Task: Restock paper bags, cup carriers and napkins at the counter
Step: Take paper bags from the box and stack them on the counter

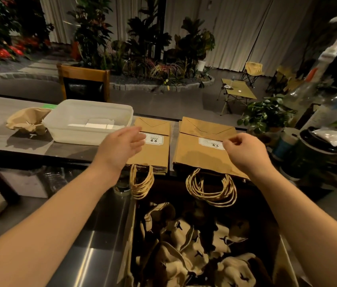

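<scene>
Two flat stacks of brown paper bags lie side by side on the counter, twine handles hanging over its near edge: a narrower left stack (153, 154) and a wider right stack (202, 156), each with a white price label. My left hand (120, 148) hovers open over the left stack's left edge, holding nothing. Over the right stack's label, my right hand (244, 150) has its fingers loosely curled with nothing in them. A translucent plastic bin (70, 131) with white napkins inside stands left of the bags. Brown cup carriers (28, 121) lie further left.
Below the counter edge a cardboard box (128, 245) holds several crumpled tan carriers. A steel worktop (93, 235) lies to its left. Bottles and a dark pot (316, 150) crowd the right end. A wooden chair (85, 81) stands behind the counter, with plants beyond.
</scene>
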The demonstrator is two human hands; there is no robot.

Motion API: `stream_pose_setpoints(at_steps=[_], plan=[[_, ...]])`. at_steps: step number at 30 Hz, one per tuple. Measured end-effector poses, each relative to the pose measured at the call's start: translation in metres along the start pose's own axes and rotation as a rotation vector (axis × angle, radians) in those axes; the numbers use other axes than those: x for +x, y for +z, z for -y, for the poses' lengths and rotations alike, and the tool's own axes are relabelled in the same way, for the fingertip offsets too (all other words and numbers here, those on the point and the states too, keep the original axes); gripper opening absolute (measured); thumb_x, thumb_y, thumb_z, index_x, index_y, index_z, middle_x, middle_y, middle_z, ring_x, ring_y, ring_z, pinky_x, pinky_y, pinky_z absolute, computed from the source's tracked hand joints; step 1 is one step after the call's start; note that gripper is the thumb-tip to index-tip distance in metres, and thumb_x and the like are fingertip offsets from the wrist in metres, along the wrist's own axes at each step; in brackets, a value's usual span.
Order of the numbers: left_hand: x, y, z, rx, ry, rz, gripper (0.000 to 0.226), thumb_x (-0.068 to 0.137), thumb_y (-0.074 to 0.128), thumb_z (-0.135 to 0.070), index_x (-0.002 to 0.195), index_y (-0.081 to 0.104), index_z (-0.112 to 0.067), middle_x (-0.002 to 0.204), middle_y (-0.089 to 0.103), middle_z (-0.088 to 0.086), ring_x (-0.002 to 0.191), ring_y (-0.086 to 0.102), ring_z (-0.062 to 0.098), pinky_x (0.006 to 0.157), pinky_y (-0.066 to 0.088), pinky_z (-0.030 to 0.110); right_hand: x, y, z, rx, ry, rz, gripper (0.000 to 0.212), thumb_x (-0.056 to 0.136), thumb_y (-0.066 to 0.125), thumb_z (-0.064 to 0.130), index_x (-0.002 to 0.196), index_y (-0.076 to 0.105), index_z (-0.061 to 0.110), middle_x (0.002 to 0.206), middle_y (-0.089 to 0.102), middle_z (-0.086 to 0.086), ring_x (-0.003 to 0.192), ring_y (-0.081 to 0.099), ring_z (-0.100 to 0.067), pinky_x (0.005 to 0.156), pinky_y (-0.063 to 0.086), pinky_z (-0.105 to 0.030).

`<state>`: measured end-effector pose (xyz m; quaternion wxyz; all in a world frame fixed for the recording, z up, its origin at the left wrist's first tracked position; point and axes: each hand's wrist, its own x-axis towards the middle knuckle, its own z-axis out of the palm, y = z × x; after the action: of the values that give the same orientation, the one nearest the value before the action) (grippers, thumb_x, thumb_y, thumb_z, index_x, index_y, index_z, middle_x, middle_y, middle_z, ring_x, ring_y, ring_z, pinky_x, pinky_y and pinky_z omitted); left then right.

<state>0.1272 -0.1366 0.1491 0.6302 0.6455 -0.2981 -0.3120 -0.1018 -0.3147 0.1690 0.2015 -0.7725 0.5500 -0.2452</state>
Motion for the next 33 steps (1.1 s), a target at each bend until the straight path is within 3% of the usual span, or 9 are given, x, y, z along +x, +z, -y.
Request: stream_pose_setpoints(at_steps=[3, 5, 7, 9, 11, 14, 24, 30, 33], plan=[[0.003, 0.036, -0.013, -0.047, -0.135, 0.13, 0.05, 0.109, 0.041, -0.04, 0.151, 0.046, -0.014, 0.145, 0.058, 0.007, 0.126, 0.06, 0.02, 0.112, 0.047, 0.04, 0.008, -0.003, -0.027, -0.101, 0.157, 0.071, 0.024, 0.099, 0.059, 0.039, 0.089, 0.064, 0.017, 0.083, 0.068, 0.0, 0.075, 0.064, -0.016, 0.064, 0.055, -0.033], [0.002, 0.061, -0.02, -0.014, -0.19, 0.198, 0.056, 0.109, 0.036, -0.044, 0.157, 0.036, -0.014, 0.153, 0.05, 0.009, 0.137, 0.05, 0.023, 0.118, 0.039, 0.041, 0.013, -0.001, -0.045, -0.174, 0.241, 0.115, 0.034, 0.096, 0.059, 0.047, 0.096, 0.065, 0.014, 0.09, 0.067, -0.004, 0.078, 0.065, -0.019, 0.063, 0.055, -0.032], [0.003, 0.082, -0.024, 0.015, -0.226, 0.249, 0.051, 0.11, 0.034, -0.044, 0.152, 0.041, -0.016, 0.139, 0.059, 0.004, 0.137, 0.046, 0.018, 0.119, 0.035, 0.038, 0.017, 0.002, -0.057, -0.207, 0.297, 0.145, 0.045, 0.094, 0.058, 0.053, 0.105, 0.064, 0.01, 0.101, 0.066, -0.008, 0.085, 0.065, -0.022, 0.072, 0.058, -0.036], [0.009, 0.101, -0.024, 0.058, -0.261, 0.248, 0.044, 0.11, 0.035, -0.046, 0.14, 0.052, -0.019, 0.122, 0.064, 0.0, 0.131, 0.046, 0.019, 0.115, 0.035, 0.037, 0.018, 0.0, -0.061, -0.217, 0.312, 0.18, 0.044, 0.098, 0.054, 0.052, 0.093, 0.06, 0.008, 0.097, 0.064, -0.008, 0.084, 0.062, -0.021, 0.072, 0.053, -0.034], [0.014, 0.114, -0.023, 0.125, -0.317, 0.234, 0.06, 0.103, 0.039, -0.058, 0.15, 0.044, -0.022, 0.147, 0.051, 0.002, 0.145, 0.036, 0.025, 0.12, 0.026, 0.044, 0.02, 0.001, -0.065, -0.201, 0.308, 0.198, 0.043, 0.101, 0.052, 0.049, 0.084, 0.058, 0.01, 0.087, 0.062, -0.006, 0.078, 0.058, -0.018, 0.068, 0.047, -0.032], [0.023, 0.129, -0.016, 0.208, -0.379, 0.202, 0.072, 0.101, 0.04, -0.063, 0.161, 0.027, -0.025, 0.166, 0.028, 0.007, 0.154, 0.021, 0.03, 0.123, 0.018, 0.05, 0.022, 0.003, -0.068, -0.125, 0.321, 0.221, 0.041, 0.101, 0.053, 0.048, 0.093, 0.061, 0.009, 0.087, 0.062, -0.006, 0.078, 0.058, -0.018, 0.066, 0.045, -0.031], [0.023, 0.149, -0.011, 0.214, -0.437, 0.155, 0.078, 0.1, 0.046, -0.061, 0.163, 0.018, -0.025, 0.169, 0.02, 0.007, 0.155, 0.016, 0.032, 0.123, 0.017, 0.051, 0.027, -0.005, -0.082, 0.001, 0.308, 0.183, 0.031, 0.099, 0.06, 0.037, 0.086, 0.068, 0.01, 0.075, 0.059, -0.003, 0.066, 0.056, -0.016, 0.052, 0.037, -0.027], [0.027, 0.15, -0.007, 0.231, -0.426, 0.091, 0.071, 0.103, 0.046, -0.055, 0.161, 0.025, -0.022, 0.167, 0.027, 0.009, 0.153, 0.022, 0.032, 0.123, 0.018, 0.049, 0.033, -0.002, -0.084, 0.021, 0.326, 0.184, 0.034, 0.096, 0.057, 0.043, 0.09, 0.071, 0.013, 0.089, 0.069, -0.007, 0.082, 0.066, -0.022, 0.075, 0.058, -0.038], [0.026, 0.153, -0.008, 0.233, -0.439, 0.063, 0.07, 0.103, 0.046, -0.053, 0.161, 0.025, -0.02, 0.166, 0.026, 0.01, 0.153, 0.022, 0.033, 0.123, 0.019, 0.049, 0.037, 0.001, -0.083, 0.038, 0.331, 0.238, 0.033, 0.099, 0.057, 0.042, 0.091, 0.071, 0.013, 0.09, 0.07, -0.007, 0.083, 0.066, -0.02, 0.078, 0.058, -0.036]])
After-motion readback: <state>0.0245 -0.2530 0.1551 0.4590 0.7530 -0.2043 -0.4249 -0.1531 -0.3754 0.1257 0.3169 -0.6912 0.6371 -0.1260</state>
